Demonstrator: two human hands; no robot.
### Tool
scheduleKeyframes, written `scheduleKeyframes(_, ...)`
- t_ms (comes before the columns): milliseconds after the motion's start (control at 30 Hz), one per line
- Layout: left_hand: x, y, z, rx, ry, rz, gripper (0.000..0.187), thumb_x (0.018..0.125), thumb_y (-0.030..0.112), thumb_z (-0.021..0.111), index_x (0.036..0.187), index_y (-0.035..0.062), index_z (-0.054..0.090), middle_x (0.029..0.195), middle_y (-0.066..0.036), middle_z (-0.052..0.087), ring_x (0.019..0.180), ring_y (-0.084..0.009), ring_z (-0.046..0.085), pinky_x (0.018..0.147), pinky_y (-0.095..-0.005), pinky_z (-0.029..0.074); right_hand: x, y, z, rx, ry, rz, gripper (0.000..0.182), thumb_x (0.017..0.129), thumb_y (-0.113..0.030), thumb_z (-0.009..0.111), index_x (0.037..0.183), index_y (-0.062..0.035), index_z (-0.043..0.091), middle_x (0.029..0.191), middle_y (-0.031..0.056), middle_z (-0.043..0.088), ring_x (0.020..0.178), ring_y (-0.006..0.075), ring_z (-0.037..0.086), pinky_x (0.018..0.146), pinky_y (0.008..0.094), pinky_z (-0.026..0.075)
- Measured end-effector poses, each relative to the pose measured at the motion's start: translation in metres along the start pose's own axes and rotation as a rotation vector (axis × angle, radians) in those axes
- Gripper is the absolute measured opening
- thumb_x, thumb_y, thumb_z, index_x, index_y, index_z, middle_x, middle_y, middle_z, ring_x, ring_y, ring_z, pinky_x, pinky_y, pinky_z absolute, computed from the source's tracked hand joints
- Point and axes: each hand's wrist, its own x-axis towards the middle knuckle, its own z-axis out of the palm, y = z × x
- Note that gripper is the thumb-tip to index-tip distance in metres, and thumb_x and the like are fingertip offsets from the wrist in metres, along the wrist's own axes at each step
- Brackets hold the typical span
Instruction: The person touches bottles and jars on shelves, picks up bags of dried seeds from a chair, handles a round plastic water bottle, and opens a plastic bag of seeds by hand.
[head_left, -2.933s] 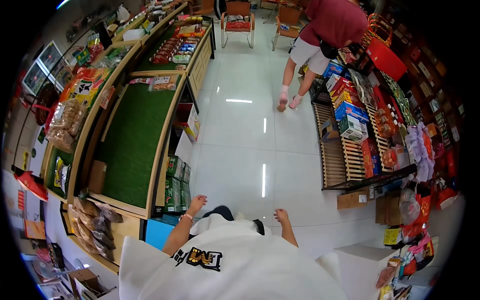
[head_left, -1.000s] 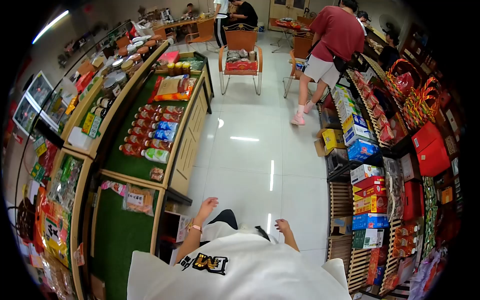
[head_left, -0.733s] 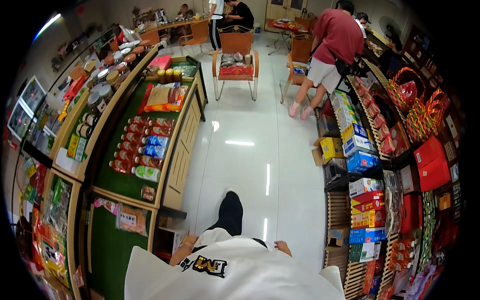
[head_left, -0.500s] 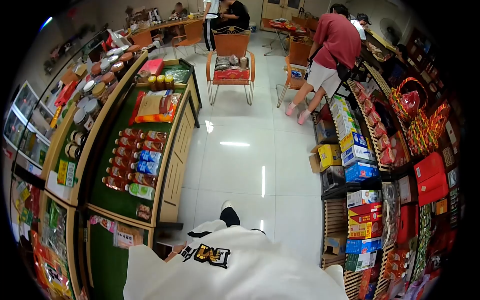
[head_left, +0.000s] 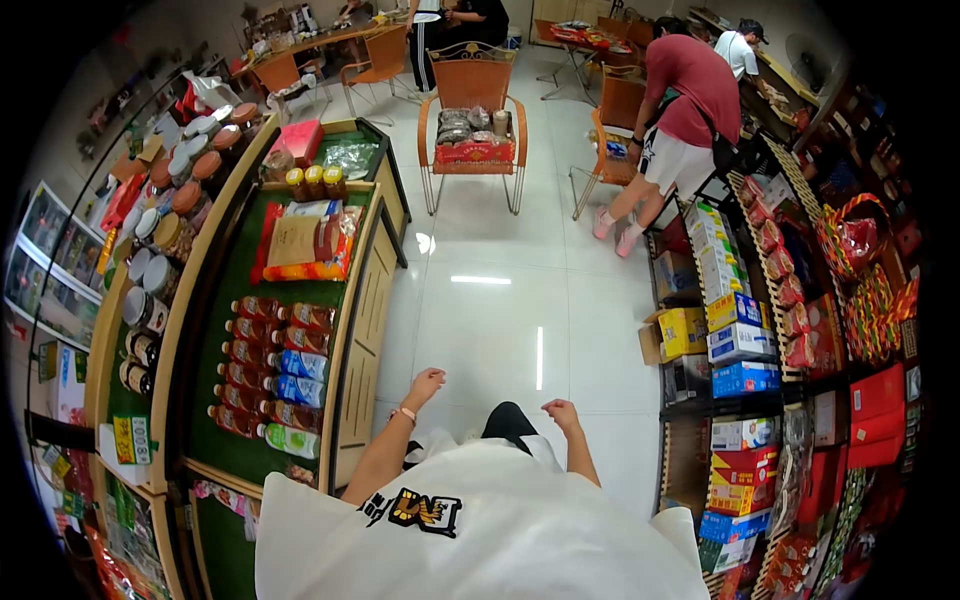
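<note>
While the person walks up the aisle of the shop, the long green-topped table (head_left: 235,300) on the left has slid further down the view than it lay half a second ago, so the rows of packaged bottles (head_left: 275,370) that sat ahead are now level with the left hand (head_left: 424,385). That hand, hidden beneath the white shirt (head_left: 480,530) a moment earlier, has swung forward into view; its fingers (head_left: 437,376) are loosely curled, holding nothing, and it hangs over the white floor (head_left: 500,300) just beside the table's wooden front, near the bottles yet touching none of them. A dark trouser leg (head_left: 508,422) shows between the two arms. The right hand (head_left: 561,412) has likewise come back into sight, half closed and empty, over bare floor and well apart from the shelf of coloured boxes (head_left: 725,330) on the right. Farther up, a chair (head_left: 472,110) with goods on its seat stands in the aisle, and a person in a red shirt (head_left: 690,85) now bends toward the right-hand shelves. Judging from this, both hands are free and the walk goes on, with no item taken up yet
</note>
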Motion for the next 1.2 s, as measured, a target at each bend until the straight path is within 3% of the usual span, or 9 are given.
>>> scheduleKeyframes(267, 0.023, -0.053, -0.034, 0.039, 0.013, -0.326, 0.022, 0.076, 0.02, 0.051, 0.079, -0.0009, 0.056, 0.07, -0.012, 0.058, 0.06, -0.0185, 0.054, 0.055, -0.027, 0.043, 0.03, 0.05, -0.033, -0.209, -0.054, 0.631, 0.014, 0.063, -0.016, 0.059, 0.069, -0.0035, 0.061, 0.061, 0.0071, 0.057, 0.053, 0.0175, 0.051, 0.05, 0.0283, 0.041)
scheduleKeyframes(333, 0.022, -0.117, -0.082, 0.968, -0.233, 0.253, 0.021, 0.071, 0.022, 0.053, 0.075, 0.0015, 0.056, 0.072, -0.018, 0.056, 0.065, -0.0276, 0.055, 0.057, -0.0329, 0.043, 0.046, 0.044, -0.049, -0.245, -0.138, 0.676, 0.015, 0.063, -0.016, 0.058, 0.072, -0.0034, 0.06, 0.064, 0.0081, 0.058, 0.055, 0.0202, 0.052, 0.052, 0.0296, 0.041)
scheduleKeyframes(533, 0.034, -0.099, -0.157, 0.971, -0.126, -0.311, 0.024, 0.075, 0.02, 0.05, 0.091, 0.0028, 0.05, 0.088, -0.015, 0.051, 0.077, -0.0233, 0.051, 0.066, -0.0322, 0.041, 0.144, 0.003, -0.081, -0.121, -0.222, 0.302, 0.023, 0.063, -0.015, 0.057, 0.082, -0.0033, 0.058, 0.075, 0.0114, 0.059, 0.063, 0.0284, 0.054, 0.057, 0.0336, 0.043)
scheduleKeyframes(667, 0.116, -0.044, -0.153, 0.857, 0.202, -0.364, 0.029, 0.077, 0.019, 0.047, 0.102, 0.0038, 0.045, 0.098, -0.014, 0.048, 0.085, -0.0205, 0.048, 0.072, -0.0317, 0.04, 0.218, -0.077, -0.063, -0.55, 0.377, 0.15, 0.041, 0.068, -0.006, 0.051, 0.108, -0.0041, 0.046, 0.105, 0.0166, 0.05, 0.097, 0.0291, 0.049, 0.081, 0.0382, 0.04)
scheduleKeyframes(800, 0.25, 0.119, -0.031, 0.261, 0.43, 0.027, 0.035, 0.079, 0.017, 0.045, 0.112, 0.0047, 0.041, 0.108, -0.012, 0.045, 0.093, -0.0177, 0.045, 0.078, -0.0312, 0.038, 0.284, -0.191, -0.034, -0.193, 0.774, -0.308, 0.063, 0.069, -0.004, 0.05, 0.124, 0.0019, 0.021, 0.129, 0.0178, 0.023, 0.116, 0.0292, 0.03, 0.086, 0.0325, 0.036)
scheduleKeyframes(867, 0.26, 0.253, 0.038, -0.022, 0.029, 0.238, 0.04, 0.077, 0.011, 0.049, 0.115, 0.0069, 0.04, 0.109, -0.011, 0.045, 0.088, -0.0161, 0.048, 0.073, -0.0293, 0.042, 0.3, -0.254, -0.018, -0.162, 0.663, -0.404, 0.065, 0.071, -0.007, 0.048, 0.126, 0.0035, 0.014, 0.132, 0.0177, 0.015, 0.121, 0.028, 0.021, 0.087, 0.0306, 0.034)
scheduleKeyframes(967, 0.242, 0.385, 0.107, 0.025, -0.437, 0.509, 0.053, 0.075, 0.01, 0.052, 0.122, 0.0057, 0.03, 0.121, -0.01, 0.037, 0.089, -0.0197, 0.046, 0.08, -0.0259, 0.036, 0.344, -0.296, 0.015, 0.123, 0.544, -0.462, 0.069, 0.073, -0.011, 0.053, 0.128, -0.0017, 0.011, 0.131, 0.0202, 0.016, 0.098, 0.0246, 0.045, 0.076, 0.0282, 0.04)
scheduleKeyframes(1067, 0.245, 0.435, 0.119, 0.662, -0.059, 1.194, 0.06, 0.069, 0.011, 0.054, 0.122, 0.0047, 0.029, 0.126, -0.014, 0.03, 0.091, -0.0239, 0.042, 0.087, -0.0326, 0.029, 0.336, -0.385, 0.043, 0.273, 0.481, -0.3, 0.07, 0.073, -0.013, 0.054, 0.129, -0.004, 0.012, 0.13, 0.0193, 0.019, 0.091, 0.0227, 0.047, 0.072, 0.0277, 0.04)
scheduleKeyframes(1200, 0.301, 0.447, 0.101, 0.449, -0.137, 1.209, 0.068, 0.061, 0.009, 0.057, 0.122, 0.0007, 0.027, 0.127, -0.024, 0.023, 0.077, -0.0269, 0.044, 0.09, -0.0446, 0.021, 0.374, -0.444, 0.063, 0.092, 0.154, -0.432, 0.07, 0.073, -0.015, 0.055, 0.128, -0.0053, 0.014, 0.128, 0.0182, 0.025, 0.088, 0.023, 0.048, 0.069, 0.0281, 0.04)
